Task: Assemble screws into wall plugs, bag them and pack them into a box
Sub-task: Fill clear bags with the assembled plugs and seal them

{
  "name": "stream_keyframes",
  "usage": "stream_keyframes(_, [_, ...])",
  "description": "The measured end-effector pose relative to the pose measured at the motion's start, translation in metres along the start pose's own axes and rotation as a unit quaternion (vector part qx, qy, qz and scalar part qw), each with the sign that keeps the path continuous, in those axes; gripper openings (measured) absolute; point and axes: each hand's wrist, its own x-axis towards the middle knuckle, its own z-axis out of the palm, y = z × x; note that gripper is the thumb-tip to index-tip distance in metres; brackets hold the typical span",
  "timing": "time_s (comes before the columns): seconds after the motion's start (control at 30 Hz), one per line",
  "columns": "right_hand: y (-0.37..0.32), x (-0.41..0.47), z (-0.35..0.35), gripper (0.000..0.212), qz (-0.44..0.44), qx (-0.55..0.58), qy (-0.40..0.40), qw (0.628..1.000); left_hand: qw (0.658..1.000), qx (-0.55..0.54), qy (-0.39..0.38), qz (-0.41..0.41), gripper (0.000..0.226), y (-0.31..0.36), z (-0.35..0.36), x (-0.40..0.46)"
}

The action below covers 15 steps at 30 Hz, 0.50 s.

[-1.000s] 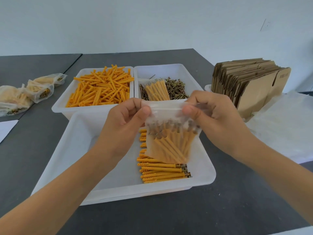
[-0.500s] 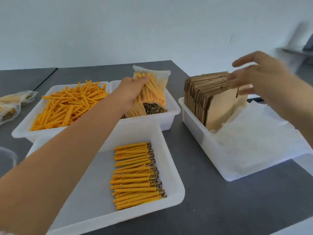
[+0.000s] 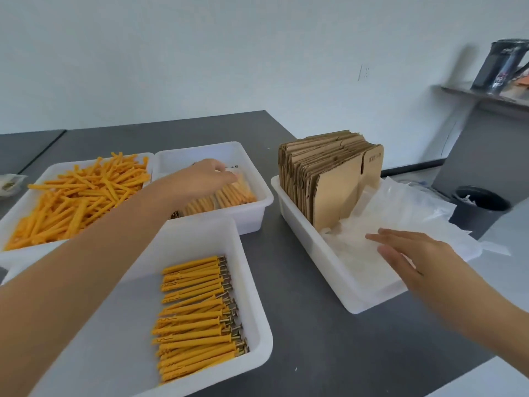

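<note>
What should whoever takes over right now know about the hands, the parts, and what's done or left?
Left hand: setting a filled bag into the rear middle tub, fingers on it.
Right hand: open, fingers flat on the empty plastic bags in the right tub.
Loose wall plugs fill the rear left tub. Assembled plugs with screws lie in rows in the near tub. Flat cardboard boxes stand in the right tub.
Done: at least one bag filled.
Left: bag the assembled row, fold boxes, pack.

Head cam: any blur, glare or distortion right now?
Head view: soft, even light and no harsh glare; wide-angle bending at the edges; right hand over the clear bags slightly smeared, shelf clutter blurred; assembled plugs fairly sharp.
</note>
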Motion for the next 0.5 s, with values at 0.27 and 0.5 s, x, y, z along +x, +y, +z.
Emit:
stream_keyframes(0.27, [0.007, 0.002, -0.003, 0.043, 0.075, 0.133, 0.029, 0.988, 0.989, -0.013, -0.085, 0.119, 0.035, 0.026, -0.031, -0.117])
stream_keyframes(0.5, [0.002, -0.010, -0.006, 0.038, 0.042, 0.012, 0.006, 0.999, 0.976, -0.047, -0.098, 0.190, 0.032, 0.042, -0.050, -0.182])
